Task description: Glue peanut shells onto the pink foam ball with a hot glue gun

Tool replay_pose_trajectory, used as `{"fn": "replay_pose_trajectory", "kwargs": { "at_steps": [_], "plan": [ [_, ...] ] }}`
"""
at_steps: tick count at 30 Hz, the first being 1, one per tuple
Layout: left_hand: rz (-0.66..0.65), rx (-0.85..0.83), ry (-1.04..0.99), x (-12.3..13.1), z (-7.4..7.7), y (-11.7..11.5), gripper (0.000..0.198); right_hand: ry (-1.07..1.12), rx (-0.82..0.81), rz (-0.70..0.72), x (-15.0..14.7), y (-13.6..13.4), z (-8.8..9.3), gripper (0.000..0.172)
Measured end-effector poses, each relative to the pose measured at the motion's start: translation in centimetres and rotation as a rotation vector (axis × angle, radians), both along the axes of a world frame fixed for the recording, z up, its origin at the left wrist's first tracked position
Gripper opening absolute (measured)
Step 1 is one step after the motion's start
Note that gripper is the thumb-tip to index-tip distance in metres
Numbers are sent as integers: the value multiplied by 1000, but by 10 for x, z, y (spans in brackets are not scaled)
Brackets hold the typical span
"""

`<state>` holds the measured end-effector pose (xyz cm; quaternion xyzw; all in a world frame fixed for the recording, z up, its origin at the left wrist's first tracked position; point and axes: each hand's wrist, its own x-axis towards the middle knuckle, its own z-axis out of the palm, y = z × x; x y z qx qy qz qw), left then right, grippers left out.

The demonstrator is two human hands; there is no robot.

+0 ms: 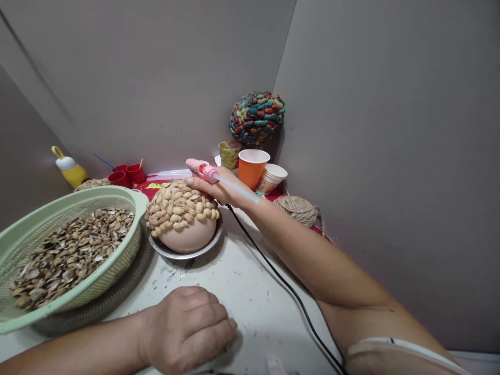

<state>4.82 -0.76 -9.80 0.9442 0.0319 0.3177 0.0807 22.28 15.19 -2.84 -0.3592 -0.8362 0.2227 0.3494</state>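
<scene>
Head view, and the peanut-covered ball takes centre stage, sitting tilted in a shallow metal bowl on the white surface! Whole peanut shells pack its top and far side; the lower near face is smooth and bare, so I'd call it better than half covered on what shows, its underside hidden.

Just behind and right of the ball, here's the right hand, fingers wrapped around a pink glue gun, thumb by the topmost shells, nozzle aimed past them. In front of the ball, the left hand rests on the surface, fingers curled well in; whether they hold anything, I can't tell!

Left of the ball looms a green colander of loose shells, crowding that flank. Right of it trails a black cord, one to watch for snags. Behind it, red cups left; to the right, an orange cup, paper cups, a twine ball and, farthest back, a multicoloured ball against the wall
</scene>
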Motion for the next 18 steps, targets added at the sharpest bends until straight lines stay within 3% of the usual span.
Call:
{"fn": "replay_pose_trajectory", "kwargs": {
  "at_steps": [8,11,16,18],
  "plan": [
    [-103,-75,-13,3,-8,-10,33,183,-50,0,11,0,6,71],
    [-141,-127,-20,6,-13,-12,27,257,-69,-29,18,-4,15,67],
    [-73,-110,-93,5,-23,-5,10,362,-65,-87,30,-21,32,68],
    [-45,-192,-138,3,-24,-1,13,366,-48,-99,32,-29,38,68]
  ]
}}
